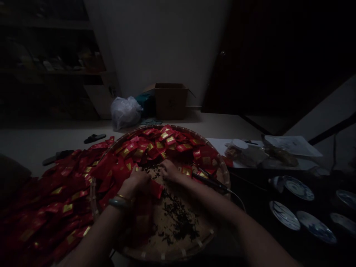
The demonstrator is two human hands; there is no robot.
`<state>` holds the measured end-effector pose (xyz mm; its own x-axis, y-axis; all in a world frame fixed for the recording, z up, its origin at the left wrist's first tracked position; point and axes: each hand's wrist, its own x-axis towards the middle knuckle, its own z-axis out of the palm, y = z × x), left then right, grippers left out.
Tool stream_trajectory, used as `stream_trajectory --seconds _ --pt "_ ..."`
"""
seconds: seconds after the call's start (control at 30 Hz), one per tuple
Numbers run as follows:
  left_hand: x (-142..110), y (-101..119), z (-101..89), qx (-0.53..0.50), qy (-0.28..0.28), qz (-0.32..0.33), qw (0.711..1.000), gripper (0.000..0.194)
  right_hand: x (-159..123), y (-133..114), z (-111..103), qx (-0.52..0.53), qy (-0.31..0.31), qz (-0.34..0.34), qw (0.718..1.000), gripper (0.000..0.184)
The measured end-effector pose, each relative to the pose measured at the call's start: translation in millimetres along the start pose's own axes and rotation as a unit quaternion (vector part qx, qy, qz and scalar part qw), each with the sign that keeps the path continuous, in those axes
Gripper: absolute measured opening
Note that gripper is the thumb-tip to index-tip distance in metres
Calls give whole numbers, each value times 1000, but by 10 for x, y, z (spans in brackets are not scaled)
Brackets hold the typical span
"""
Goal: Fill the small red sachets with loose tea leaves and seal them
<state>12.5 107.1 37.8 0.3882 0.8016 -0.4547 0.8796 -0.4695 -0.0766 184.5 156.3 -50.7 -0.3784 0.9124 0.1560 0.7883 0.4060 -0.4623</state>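
Observation:
A round woven bamboo tray [204, 237] holds many small red packets [167, 139] with gold labels, heaped along its far and left sides. Dark dried leaves that look like loose tea [178, 217] are scattered over its near middle. My left hand [137, 181], with bangles at the wrist, is closed around a red packet [156, 189] whose end sticks out to the right. Just beyond it, my right hand [169, 171] bends its fingers down together over some leaves; whatever they pinch is hidden. A dark stick-like tool with a pale cord [208, 181] lies by my right forearm.
A large pile of red packets [55, 207] spreads left of the tray. To the right are blue-and-white plates [285, 215] on a dark surface, and plastic bags [251, 154]. Beyond stand a cardboard box [171, 102] and a white plastic bag [126, 111]. A slipper [94, 138] lies on the floor.

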Motion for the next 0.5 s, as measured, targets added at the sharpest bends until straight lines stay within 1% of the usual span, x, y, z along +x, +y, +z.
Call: stream_trajectory --seconds 0.03,0.1,0.17,0.23,0.33,0.5 --pt "-6 -3 16 3 9 0 1000 31 30 -61 103 1 -13 -14 1000 19" --pt "-10 -8 45 5 29 -3 1000 31 109 -122 262 -3 -31 -19 999 23" --pt "-7 -12 66 1 42 -9 999 32 208 -113 343 -13 -46 -6 999 30" --pt "4 -16 78 -7 43 -13 999 32 316 -75 360 -24 -67 5 997 39" --pt "22 -20 85 -13 30 -10 999 34 478 -44 335 -34 -100 16 994 55" --pt "-2 -12 72 -26 37 -19 999 32 738 -80 304 -47 -146 59 986 58"
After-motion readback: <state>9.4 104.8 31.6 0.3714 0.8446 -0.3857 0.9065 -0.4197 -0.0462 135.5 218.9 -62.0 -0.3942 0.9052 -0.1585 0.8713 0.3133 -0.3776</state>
